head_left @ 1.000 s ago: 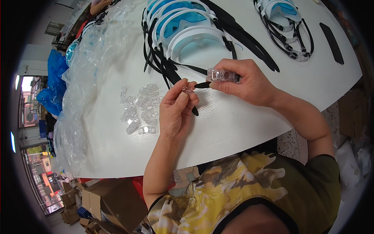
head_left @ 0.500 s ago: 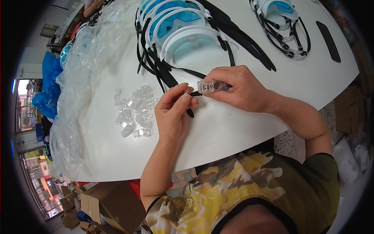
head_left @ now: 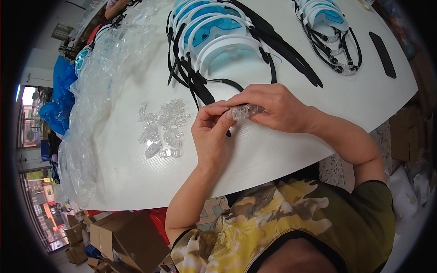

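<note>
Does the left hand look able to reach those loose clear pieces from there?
Probably yes: the loose clear pieces lie on the tabletop just left of the left hand, with nothing visible blocking the way, though it is busy working against the right hand.

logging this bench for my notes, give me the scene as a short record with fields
right grip: holding a clear plastic part
left grip: fingers at that part's left end, anything pinched is hidden
loose pieces: small, clear, scattered left of the left grip
goggles: white frames, blue lenses, lined up beyond both grips
black strip: flat on the white table, right side
</note>
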Demonstrator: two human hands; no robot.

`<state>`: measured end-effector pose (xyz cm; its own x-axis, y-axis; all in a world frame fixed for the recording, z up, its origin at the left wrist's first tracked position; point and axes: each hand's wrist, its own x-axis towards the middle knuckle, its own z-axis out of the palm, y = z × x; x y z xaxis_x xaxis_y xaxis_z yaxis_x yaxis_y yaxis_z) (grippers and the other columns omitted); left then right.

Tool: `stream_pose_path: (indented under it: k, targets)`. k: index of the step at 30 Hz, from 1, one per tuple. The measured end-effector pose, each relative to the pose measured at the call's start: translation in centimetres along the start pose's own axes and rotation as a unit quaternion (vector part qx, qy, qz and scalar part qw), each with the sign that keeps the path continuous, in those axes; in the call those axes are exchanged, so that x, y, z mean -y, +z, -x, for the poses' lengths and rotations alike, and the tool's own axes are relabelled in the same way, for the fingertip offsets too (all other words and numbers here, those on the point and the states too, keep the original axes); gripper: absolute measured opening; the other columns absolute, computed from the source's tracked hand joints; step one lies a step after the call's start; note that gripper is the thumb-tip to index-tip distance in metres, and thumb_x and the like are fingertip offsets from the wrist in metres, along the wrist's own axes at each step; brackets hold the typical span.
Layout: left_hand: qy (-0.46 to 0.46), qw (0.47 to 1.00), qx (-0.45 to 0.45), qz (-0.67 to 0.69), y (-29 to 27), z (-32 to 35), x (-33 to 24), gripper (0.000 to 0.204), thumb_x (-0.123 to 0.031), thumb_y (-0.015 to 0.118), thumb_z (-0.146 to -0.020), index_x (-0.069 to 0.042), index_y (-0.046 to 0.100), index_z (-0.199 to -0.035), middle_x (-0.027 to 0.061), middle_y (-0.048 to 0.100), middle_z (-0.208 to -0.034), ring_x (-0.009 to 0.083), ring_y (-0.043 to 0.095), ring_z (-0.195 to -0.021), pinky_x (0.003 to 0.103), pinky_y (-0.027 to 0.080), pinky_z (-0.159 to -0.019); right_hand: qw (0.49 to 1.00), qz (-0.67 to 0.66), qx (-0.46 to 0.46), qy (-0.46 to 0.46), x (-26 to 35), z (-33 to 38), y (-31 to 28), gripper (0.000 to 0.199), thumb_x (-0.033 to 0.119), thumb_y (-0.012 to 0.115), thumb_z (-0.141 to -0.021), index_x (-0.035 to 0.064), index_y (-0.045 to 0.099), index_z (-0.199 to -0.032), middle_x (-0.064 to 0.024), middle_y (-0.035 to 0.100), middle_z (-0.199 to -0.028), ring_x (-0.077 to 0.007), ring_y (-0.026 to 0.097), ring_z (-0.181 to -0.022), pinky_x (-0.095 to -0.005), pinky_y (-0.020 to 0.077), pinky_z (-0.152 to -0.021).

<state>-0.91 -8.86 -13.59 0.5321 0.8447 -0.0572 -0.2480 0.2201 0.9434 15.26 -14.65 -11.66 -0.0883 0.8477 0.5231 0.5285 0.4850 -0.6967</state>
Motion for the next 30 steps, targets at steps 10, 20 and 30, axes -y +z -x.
stream_pose_path:
  k: [10,20,30]
  targets:
    - [0.036,0.999,-0.022,-0.012,1.2,0.8,-0.6,0.016,-0.010,0.062,-0.078,-0.003,0.049,-0.084,0.0050,0.056,-0.089,0.0081,0.050,-0.077,0.021,0.040,-0.070,0.997,0.046,-0.034,-0.057,-0.3,0.0,0.6,0.028,0.007,0.066,-0.066,0.0033,0.053,-0.091,-0.0094,0.059,-0.080,-0.0253,0.059,-0.071,-0.0311,0.0471,-0.060]
    - [0.026,0.979,0.113,0.167,0.3,-0.9,0.4,0.008,-0.012,0.051,-0.085,-0.006,0.047,-0.089,0.0072,0.057,-0.091,0.0145,0.054,-0.085,0.031,0.040,-0.084,1.000,-0.017,-0.026,0.006,0.0,-0.2,-1.0,0.028,0.010,0.065,-0.070,0.0040,0.052,-0.094,-0.0100,0.059,-0.082,-0.0248,0.059,-0.073,-0.0312,0.0462,-0.063]
    - [0.103,0.982,0.149,0.054,0.5,-0.7,-1.2,0.028,0.001,0.061,-0.073,-0.002,0.049,-0.098,0.0060,0.050,-0.099,0.0163,0.050,-0.095,0.028,0.040,-0.087,0.986,-0.138,-0.030,0.087,-0.6,-0.2,-0.7,0.032,0.022,0.068,-0.069,0.0040,0.054,-0.091,-0.0081,0.059,-0.078,-0.0193,0.056,-0.068,-0.0271,0.0441,-0.062]
